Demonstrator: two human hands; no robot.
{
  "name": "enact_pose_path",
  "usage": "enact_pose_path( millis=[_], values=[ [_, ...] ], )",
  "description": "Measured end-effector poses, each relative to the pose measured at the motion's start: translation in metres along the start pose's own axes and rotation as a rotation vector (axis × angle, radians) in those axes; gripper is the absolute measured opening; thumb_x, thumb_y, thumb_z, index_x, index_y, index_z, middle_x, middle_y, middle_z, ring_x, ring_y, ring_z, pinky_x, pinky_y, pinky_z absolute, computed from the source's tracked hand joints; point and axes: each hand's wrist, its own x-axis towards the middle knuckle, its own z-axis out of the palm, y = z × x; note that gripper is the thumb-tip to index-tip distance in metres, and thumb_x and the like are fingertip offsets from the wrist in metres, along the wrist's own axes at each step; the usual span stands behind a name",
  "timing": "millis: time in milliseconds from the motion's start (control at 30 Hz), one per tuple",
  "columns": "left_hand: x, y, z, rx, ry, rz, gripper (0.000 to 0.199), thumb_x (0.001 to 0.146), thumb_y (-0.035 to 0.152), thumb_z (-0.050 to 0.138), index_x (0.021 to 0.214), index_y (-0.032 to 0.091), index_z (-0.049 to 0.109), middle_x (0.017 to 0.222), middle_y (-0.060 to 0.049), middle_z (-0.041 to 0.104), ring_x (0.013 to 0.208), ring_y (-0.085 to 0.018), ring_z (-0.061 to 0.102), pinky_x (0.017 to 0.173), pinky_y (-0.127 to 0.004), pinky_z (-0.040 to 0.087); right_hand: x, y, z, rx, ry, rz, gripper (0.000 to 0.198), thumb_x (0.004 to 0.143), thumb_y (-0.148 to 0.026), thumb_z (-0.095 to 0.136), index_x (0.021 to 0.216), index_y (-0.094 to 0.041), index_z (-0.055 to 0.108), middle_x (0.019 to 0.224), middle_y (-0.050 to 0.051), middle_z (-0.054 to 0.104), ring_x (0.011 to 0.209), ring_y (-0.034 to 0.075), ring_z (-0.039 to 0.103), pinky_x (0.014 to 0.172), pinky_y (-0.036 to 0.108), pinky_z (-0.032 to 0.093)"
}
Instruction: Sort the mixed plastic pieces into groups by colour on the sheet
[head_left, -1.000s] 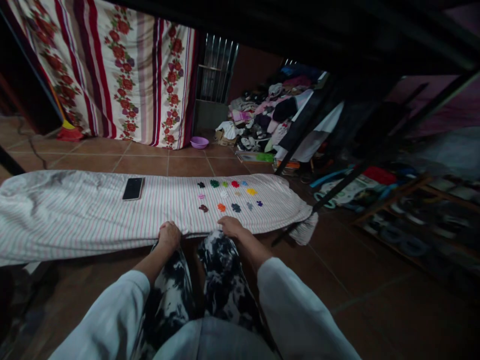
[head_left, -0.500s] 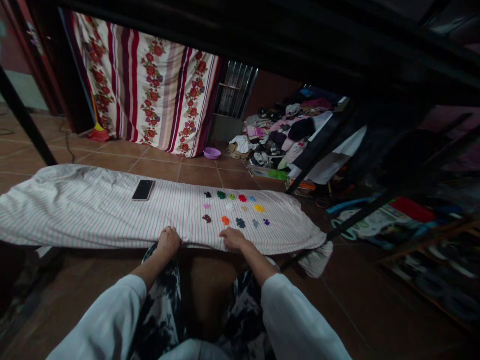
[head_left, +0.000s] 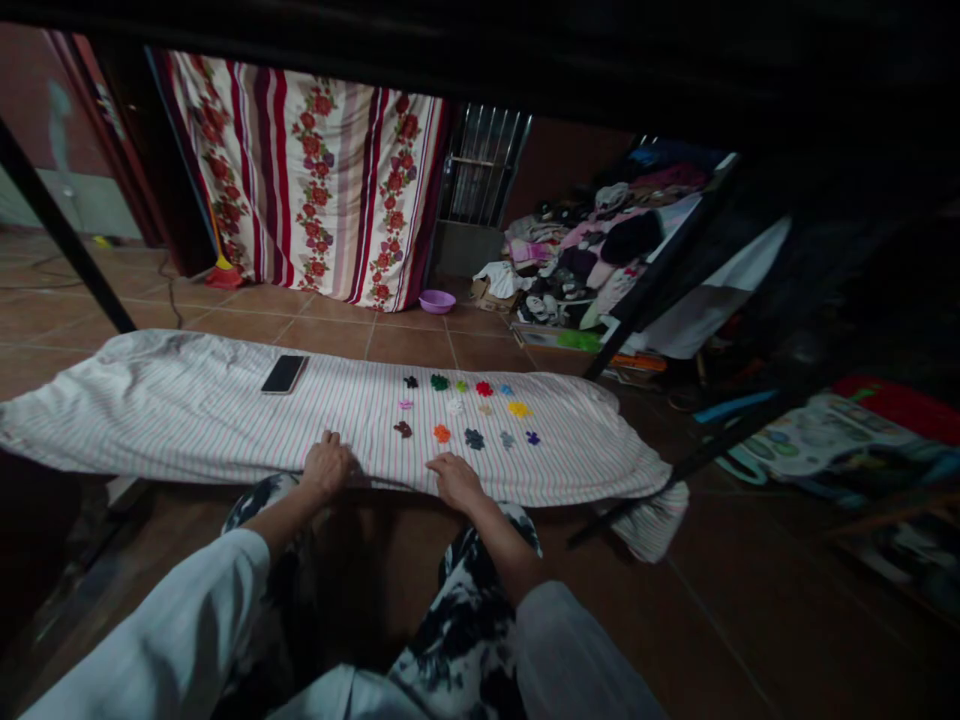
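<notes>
A striped cloth covers a long, low surface in front of me. My left hand rests at its front edge, fingers lying loosely on the fabric with nothing seen in them. To the right, my right hand lies on the same edge, open, its forefinger stretched to the left. Just beyond it are small piles of coloured pieces in rows, too small to name: brown, orange, dark grey, light grey and purple nearest. Farther back are red, yellow, dark green and several others.
A phone lies on the cloth at left. Dark metal bars frame the space, with a dark beam overhead. Beyond stand a floral curtain, a purple basin, a red broom and a heap of clothes.
The view has shifted a little to the left. My left hand has moved slightly left along the cloth's edge; the right hand stays near the orange pile. The coloured piles look unchanged.
</notes>
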Motion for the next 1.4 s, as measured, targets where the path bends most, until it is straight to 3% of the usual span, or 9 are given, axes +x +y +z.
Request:
enact_pose_path(
  millis=[167,367,533,700,833,933,1033,1200,1400],
  values=[
    [0.006,0.019,0.001,-0.041,0.036,0.115,0.037,0.097,0.025,0.036,0.118,0.017,0.065,0.128,-0.015,0.059,0.123,-0.025,0.049,0.093,-0.035,0.047,0.001,0.003,-0.001,0.019,0.006,0.0,0.045,0.088,-0.008,0.046,0.123,-0.02,0.07,0.127,0.009,0.067,0.118,0.02,0.059,0.105,0.029,0.041],
    [0.027,0.021,0.009,-0.102,-0.048,0.276,0.03,0.097,0.025,0.038,0.103,0.019,0.067,0.106,-0.01,0.067,0.104,-0.022,0.058,0.092,-0.035,0.047,0.027,0.008,-0.027,0.076,-0.157,0.027,0.03,0.089,-0.014,0.049,0.101,-0.017,0.076,0.108,0.01,0.074,0.103,0.021,0.065,0.09,0.027,0.044],
    [0.047,0.017,0.013,-0.177,-0.093,0.281,0.028,0.097,0.032,0.039,0.1,0.022,0.065,0.099,-0.006,0.069,0.1,-0.02,0.062,0.09,-0.033,0.047,0.069,0.004,-0.05,0.231,-0.046,0.034,0.029,0.086,-0.012,0.054,0.109,-0.016,0.071,0.101,0.007,0.073,0.088,0.016,0.064,0.079,0.024,0.044],
    [0.072,0.023,0.018,-0.369,-0.054,0.089,0.032,0.094,0.035,0.048,0.119,0.017,0.056,0.114,-0.01,0.063,0.098,-0.019,0.065,0.087,-0.032,0.049,0.108,0.005,-0.032,0.347,-0.02,-0.03,0.034,0.079,-0.01,0.062,0.112,-0.016,0.069,0.103,0.006,0.07,0.083,0.014,0.063,0.077,0.023,0.047],
    [0.088,0.029,0.026,-0.428,-0.057,0.12,0.058,0.089,0.041,0.061,0.138,0.017,0.04,0.126,-0.013,0.056,0.107,-0.021,0.064,0.092,-0.034,0.05,0.123,0.009,-0.008,0.413,0.14,-0.144,0.027,0.084,-0.012,0.056,0.107,-0.017,0.069,0.101,0.006,0.069,0.085,0.015,0.064,0.079,0.026,0.05],
    [0.095,0.036,0.029,-0.363,-0.055,0.14,0.065,0.087,0.048,0.062,0.141,0.021,0.036,0.129,-0.013,0.054,0.112,-0.025,0.062,0.089,-0.036,0.052,0.126,0.018,-0.004,0.402,0.359,-0.197,0.03,0.091,-0.015,0.046,0.112,-0.018,0.067,0.103,0.008,0.069,0.094,0.017,0.064,0.088,0.031,0.051],
    [0.1,0.047,0.026,-0.276,-0.063,0.115,0.067,0.09,0.057,0.054,0.144,0.024,0.034,0.131,-0.014,0.051,0.111,-0.026,0.061,0.079,-0.034,0.052,0.122,0.035,-0.01,0.32,0.472,-0.14,0.032,0.095,-0.017,0.041,0.112,-0.016,0.068,0.103,0.01,0.069,0.099,0.02,0.063,0.093,0.034,0.05],
    [0.106,0.064,0.027,-0.173,0.024,0.135,0.058,0.095,0.06,0.039,0.14,0.024,0.043,0.123,-0.012,0.055,0.105,-0.026,0.058,0.074,-0.033,0.048,0.107,0.06,-0.02,0.274,0.49,-0.003,0.029,0.094,-0.02,0.044,0.108,-0.016,0.069,0.098,0.009,0.068,0.092,0.02,0.064,0.086,0.031,0.051],
    [0.115,0.071,0.039,-0.12,0.129,0.178,0.052,0.096,0.058,0.033,0.13,0.024,0.054,0.115,-0.012,0.056,0.105,-0.026,0.053,0.081,-0.036,0.045,0.09,0.066,-0.021,0.256,0.37,0.063,0.026,0.09,-0.031,0.06,0.109,-0.015,0.068,0.097,0.007,0.065,0.079,0.016,0.061,0.077,0.029,0.05]
  ],
)
